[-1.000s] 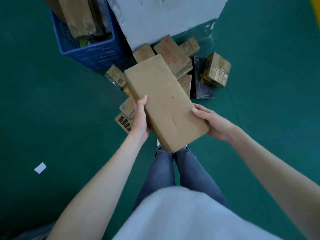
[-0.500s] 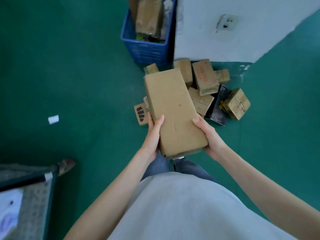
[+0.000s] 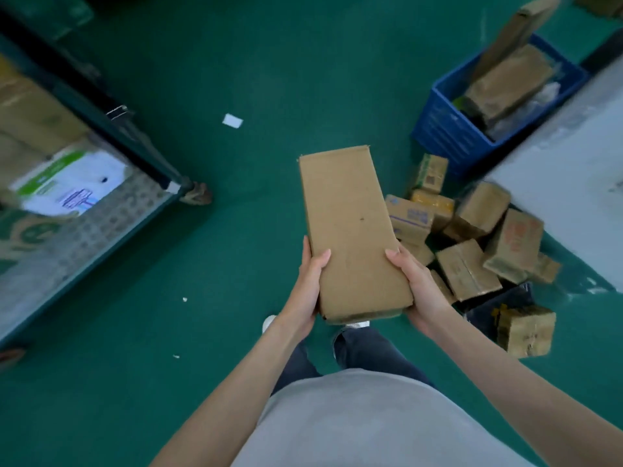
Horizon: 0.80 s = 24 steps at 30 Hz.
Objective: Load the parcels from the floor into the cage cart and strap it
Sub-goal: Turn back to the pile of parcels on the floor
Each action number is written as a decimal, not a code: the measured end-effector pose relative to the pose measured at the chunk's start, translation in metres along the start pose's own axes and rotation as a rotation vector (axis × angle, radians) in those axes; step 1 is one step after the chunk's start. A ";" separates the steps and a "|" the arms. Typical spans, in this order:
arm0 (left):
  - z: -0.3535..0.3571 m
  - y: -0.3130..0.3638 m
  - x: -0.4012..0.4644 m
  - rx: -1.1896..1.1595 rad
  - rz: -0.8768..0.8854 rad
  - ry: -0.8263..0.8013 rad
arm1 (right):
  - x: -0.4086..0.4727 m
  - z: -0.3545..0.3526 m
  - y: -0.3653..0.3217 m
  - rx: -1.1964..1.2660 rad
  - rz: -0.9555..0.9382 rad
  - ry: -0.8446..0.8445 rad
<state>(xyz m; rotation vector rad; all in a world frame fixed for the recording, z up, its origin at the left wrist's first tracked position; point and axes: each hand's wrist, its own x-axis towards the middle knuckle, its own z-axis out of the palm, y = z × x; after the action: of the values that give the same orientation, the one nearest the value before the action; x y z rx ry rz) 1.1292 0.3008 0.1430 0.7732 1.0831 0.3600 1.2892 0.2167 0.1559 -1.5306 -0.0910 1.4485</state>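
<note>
Loading under way. I hold one long cardboard parcel above the floor, my left hand and right hand each clasping a side of its near end. The cage cart, well to the left of the parcel, already carries boxes. A heap of parcels lies on the floor just right of the one I hold, beside a blue crate. By my judgement most loading remains, and no strap is visible.
</note>
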 end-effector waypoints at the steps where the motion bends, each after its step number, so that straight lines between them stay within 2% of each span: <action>1: -0.013 0.004 -0.006 -0.022 0.023 0.019 | 0.001 0.016 -0.001 -0.023 -0.006 -0.023; 7: -0.120 0.020 -0.047 -0.170 0.093 0.169 | 0.000 0.134 0.016 -0.159 0.003 -0.173; 9: -0.180 0.023 -0.067 -0.212 0.124 0.229 | 0.001 0.195 0.034 -0.221 0.009 -0.228; 13: -0.258 0.035 -0.094 -0.253 0.154 0.300 | 0.003 0.279 0.054 -0.287 0.011 -0.310; 24: -0.412 0.084 -0.117 -0.397 0.267 0.452 | 0.025 0.463 0.059 -0.410 0.006 -0.485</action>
<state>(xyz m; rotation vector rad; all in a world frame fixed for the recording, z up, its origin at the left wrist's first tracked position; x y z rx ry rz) 0.7186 0.4451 0.1779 0.4874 1.2748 0.9810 0.8975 0.4699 0.1914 -1.4560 -0.7108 1.8611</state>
